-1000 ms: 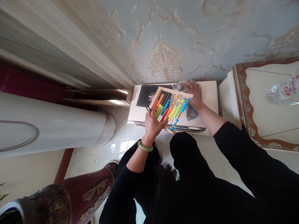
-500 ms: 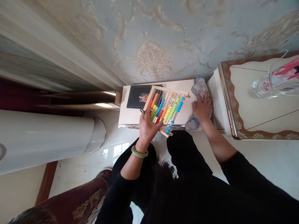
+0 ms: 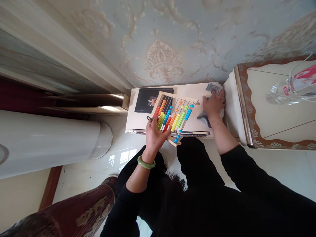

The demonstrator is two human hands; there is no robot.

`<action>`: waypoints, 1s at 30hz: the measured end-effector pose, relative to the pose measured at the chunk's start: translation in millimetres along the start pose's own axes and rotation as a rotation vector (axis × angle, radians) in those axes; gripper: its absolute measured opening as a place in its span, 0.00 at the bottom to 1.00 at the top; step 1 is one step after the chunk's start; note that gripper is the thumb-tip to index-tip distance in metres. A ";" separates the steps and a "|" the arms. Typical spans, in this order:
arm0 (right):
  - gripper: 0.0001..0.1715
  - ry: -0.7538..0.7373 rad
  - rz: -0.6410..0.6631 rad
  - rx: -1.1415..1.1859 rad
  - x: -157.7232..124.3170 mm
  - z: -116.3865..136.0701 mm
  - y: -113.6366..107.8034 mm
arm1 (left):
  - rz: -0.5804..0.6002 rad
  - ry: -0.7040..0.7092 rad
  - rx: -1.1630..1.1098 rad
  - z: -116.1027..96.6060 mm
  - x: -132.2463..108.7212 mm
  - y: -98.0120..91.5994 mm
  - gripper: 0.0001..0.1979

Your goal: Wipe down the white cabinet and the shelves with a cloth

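My left hand [image 3: 154, 136], a green bangle [image 3: 146, 162] at its wrist, is closed on the near left part of an abacus [image 3: 181, 118] with a pale wooden frame and coloured beads. The abacus lies slanted above the white cabinet top [image 3: 138, 122], its near end reaching past the front edge. Partly beneath it is a black flat item [image 3: 143, 100] with a small picture. On the right of the cabinet top, my right hand [image 3: 214, 104] presses a grey-white cloth [image 3: 215, 87] with blue edging, fingers curled over it. Part of the cloth is hidden under the palm.
A taller cabinet with a brown patterned border [image 3: 248, 108] stands at right, bearing a clear plastic bottle [image 3: 277, 93]. The patterned wall [image 3: 165, 59] rises behind. To the left are a cardboard piece [image 3: 124, 102], a white cylinder [image 3: 61, 140] and a dark red patterned object [image 3: 81, 210].
My right hand has pushed the cloth slightly toward the wall, and the cloth is more bunched. My left hand stays on the abacus, which has barely moved. The view has shifted slightly.
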State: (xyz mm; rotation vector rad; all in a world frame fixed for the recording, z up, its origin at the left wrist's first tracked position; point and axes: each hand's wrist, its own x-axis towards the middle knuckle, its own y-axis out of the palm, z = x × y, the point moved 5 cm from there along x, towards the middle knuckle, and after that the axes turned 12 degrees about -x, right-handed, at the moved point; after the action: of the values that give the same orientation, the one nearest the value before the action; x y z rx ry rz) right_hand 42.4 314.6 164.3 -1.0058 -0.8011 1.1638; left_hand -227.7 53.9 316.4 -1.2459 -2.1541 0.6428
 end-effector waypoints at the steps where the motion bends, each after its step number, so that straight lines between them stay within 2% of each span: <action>1: 0.48 0.030 -0.002 0.020 13.2 8.2 -0.6 | -0.004 -0.006 0.006 0.7 -0.3 -0.2 0.40; 3: 0.49 0.016 -0.017 0.038 28.0 23.0 -2.0 | -0.005 -0.011 0.017 1.6 -1.0 -0.3 0.40; 6: 0.50 -0.210 -0.055 0.028 15.9 45.3 -2.6 | -0.003 0.002 0.020 1.6 -0.8 0.6 0.39; 10: 0.45 -0.501 -0.028 0.039 -54.9 52.1 2.7 | -0.009 -0.011 0.014 2.8 4.1 5.1 0.40; 12: 0.41 -0.629 0.010 0.058 -98.1 40.8 4.3 | -0.011 -0.033 0.016 3.2 7.8 10.2 0.40; 15: 0.38 -0.756 0.055 0.080 -148.3 6.1 2.5 | 0.003 -0.037 0.031 -1.3 13.6 24.8 0.40; 18: 0.35 -0.721 0.052 0.099 -171.1 -39.5 -2.1 | 0.068 -0.022 0.053 -13.1 21.3 53.8 0.40; 22: 0.34 -0.597 0.025 0.169 -184.5 -92.2 -3.4 | 0.158 0.036 0.080 -39.3 39.1 111.5 0.39; 26: 0.28 -0.499 0.006 0.408 -203.6 -132.0 2.1 | 0.185 0.057 0.157 -59.5 61.4 166.2 0.39; 28: 0.24 -0.420 0.002 0.562 -216.5 -150.0 6.8 | 0.180 0.040 0.178 -61.9 70.2 184.7 0.39; 30: 0.21 -0.261 0.056 0.722 -230.1 -167.8 15.7 | 0.161 0.013 0.167 -60.5 76.6 196.5 0.39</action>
State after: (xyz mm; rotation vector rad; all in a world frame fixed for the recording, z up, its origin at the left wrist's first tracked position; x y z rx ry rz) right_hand 136.7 56.4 88.4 -0.2828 -0.4830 1.4992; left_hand -97.7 217.8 250.6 -1.3362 -1.9590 0.8605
